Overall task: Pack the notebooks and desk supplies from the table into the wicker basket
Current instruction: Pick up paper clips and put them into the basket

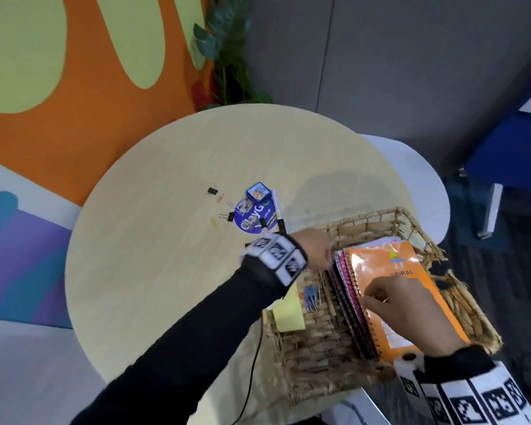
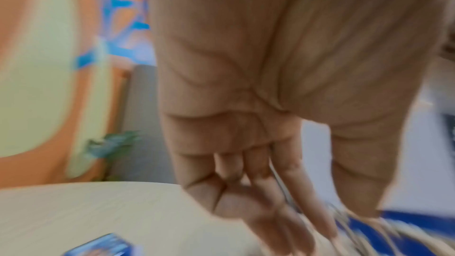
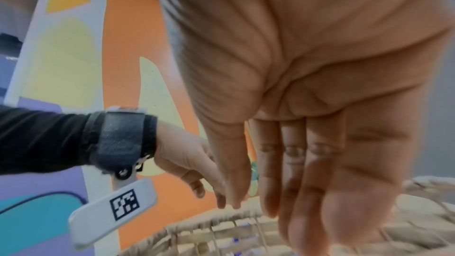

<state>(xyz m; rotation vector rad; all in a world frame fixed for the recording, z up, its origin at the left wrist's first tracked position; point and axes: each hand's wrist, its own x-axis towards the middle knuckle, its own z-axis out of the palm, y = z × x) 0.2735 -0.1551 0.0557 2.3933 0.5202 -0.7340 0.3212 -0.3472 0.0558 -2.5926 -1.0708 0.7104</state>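
Note:
A wicker basket stands at the right front of the round table. Several spiral notebooks lean inside it, an orange notebook on top. My right hand rests on the orange cover with its fingers at the spiral edge. My left hand touches the far end of the notebook stack by the basket rim, fingers extended. Yellow sticky notes and coloured paper clips lie in the basket's left part. In the right wrist view my right hand hangs over the basket beside my left hand.
On the table lie a blue cube box, a round blue sticker, a marker, two binder clips and loose paper clips. A white seat stands behind the table. A black cable hangs by the front edge.

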